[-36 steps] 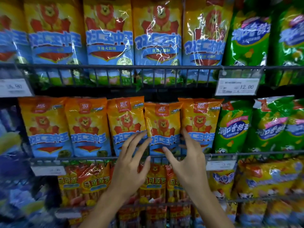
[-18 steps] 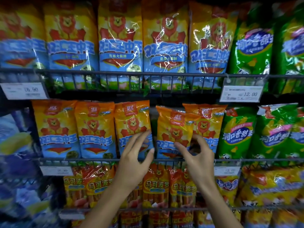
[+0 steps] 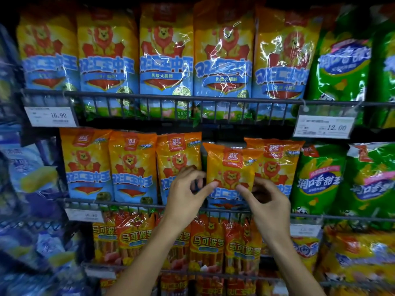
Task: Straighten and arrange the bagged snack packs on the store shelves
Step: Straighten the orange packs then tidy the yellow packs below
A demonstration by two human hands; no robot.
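Note:
An orange snack pack with a lion picture stands in the middle shelf row, pulled forward of its neighbours and tilted slightly. My left hand pinches its lower left edge between thumb and fingers. My right hand pinches its lower right edge the same way. To its left stand three matching orange packs upright in a row, and another orange pack sits behind it on the right. The pack's bottom is behind the wire rail.
Larger yellow-and-blue lion bags fill the top shelf behind a wire rail with price tags. Green corn bags stand to the right. Orange sausage packs hang on the shelf below, blue bags at far left.
Both hands moved from open and reaching to pinching the fourth orange pack. That pack came forward out of the row and shifted right. The view moved closer.

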